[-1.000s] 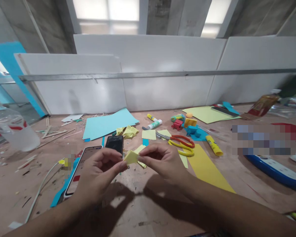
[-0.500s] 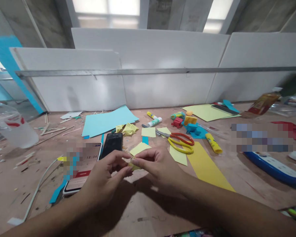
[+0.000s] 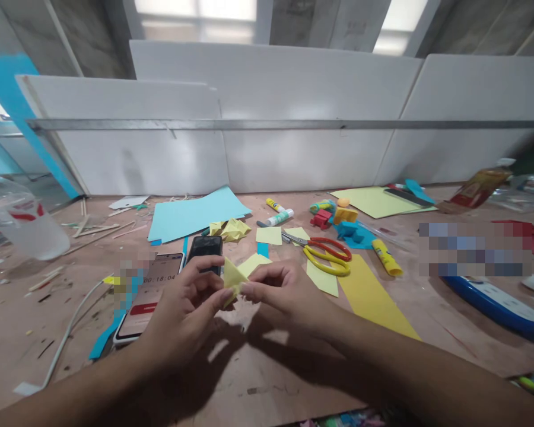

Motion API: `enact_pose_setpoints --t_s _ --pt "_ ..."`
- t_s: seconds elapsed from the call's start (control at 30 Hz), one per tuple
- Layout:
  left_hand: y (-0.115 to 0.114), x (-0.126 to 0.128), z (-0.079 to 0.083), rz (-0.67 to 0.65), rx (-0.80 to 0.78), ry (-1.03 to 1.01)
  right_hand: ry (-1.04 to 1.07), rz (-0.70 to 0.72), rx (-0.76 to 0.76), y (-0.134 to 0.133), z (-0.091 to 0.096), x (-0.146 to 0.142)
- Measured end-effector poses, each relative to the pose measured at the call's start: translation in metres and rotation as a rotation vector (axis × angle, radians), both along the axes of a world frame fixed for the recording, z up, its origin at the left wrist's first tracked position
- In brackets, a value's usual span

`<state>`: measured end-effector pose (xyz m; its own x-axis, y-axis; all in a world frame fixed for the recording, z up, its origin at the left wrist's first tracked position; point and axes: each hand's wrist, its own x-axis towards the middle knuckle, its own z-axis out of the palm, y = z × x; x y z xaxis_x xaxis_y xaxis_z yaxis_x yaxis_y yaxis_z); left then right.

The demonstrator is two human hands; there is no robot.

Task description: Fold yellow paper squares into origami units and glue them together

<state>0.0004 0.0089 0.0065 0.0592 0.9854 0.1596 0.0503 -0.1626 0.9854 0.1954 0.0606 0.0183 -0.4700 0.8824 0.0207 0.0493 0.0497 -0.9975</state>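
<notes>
Between my two hands is a small folded piece of pale yellow paper (image 3: 234, 276), held above the table. My left hand (image 3: 194, 299) pinches its left and lower side between thumb and fingers. On the other side, my right hand (image 3: 289, 290) grips the paper's right corner with thumb and forefinger. Just behind my hands lies a flat yellow paper square (image 3: 257, 261). More squares (image 3: 269, 236) and several folded yellow paper pieces (image 3: 230, 229) sit farther back. Scissors (image 3: 327, 255) with red and yellow handles rest right of the squares.
Two phones, one black (image 3: 204, 252) and one with a lit screen (image 3: 153, 296), lie at left. Glue sticks (image 3: 280, 217), blue card (image 3: 196, 213), a yellow paper strip (image 3: 374, 296), small folded coloured figures (image 3: 347, 229), a blue-and-white power strip (image 3: 493, 305) and a water bottle (image 3: 24, 219) surround them.
The yellow paper has tilted up between my hands, so a pointed, folded face now shows above my fingertips. My left fingers have lifted and spread slightly. The camera view has shifted a little.
</notes>
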Motion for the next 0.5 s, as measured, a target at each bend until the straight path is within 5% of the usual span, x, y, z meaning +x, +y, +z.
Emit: enact_pose_setpoints --t_s 0.13,0.23,0.37,0.5 --pt "0.000 -0.002 -0.003 -0.032 0.052 0.080 -0.043 -0.040 0.252 -0.003 -0.003 0.001" --pt "0.000 -0.003 -0.003 -0.057 0.060 0.094 -0.070 -0.124 0.738 0.001 -0.003 0.008" --pt "0.000 -0.003 -0.002 -0.156 -0.060 -0.150 -0.137 -0.046 1.449 0.009 0.004 0.018" --pt "0.002 -0.002 0.002 -0.086 -0.085 -0.153 -0.287 0.020 1.536 0.008 0.009 0.020"
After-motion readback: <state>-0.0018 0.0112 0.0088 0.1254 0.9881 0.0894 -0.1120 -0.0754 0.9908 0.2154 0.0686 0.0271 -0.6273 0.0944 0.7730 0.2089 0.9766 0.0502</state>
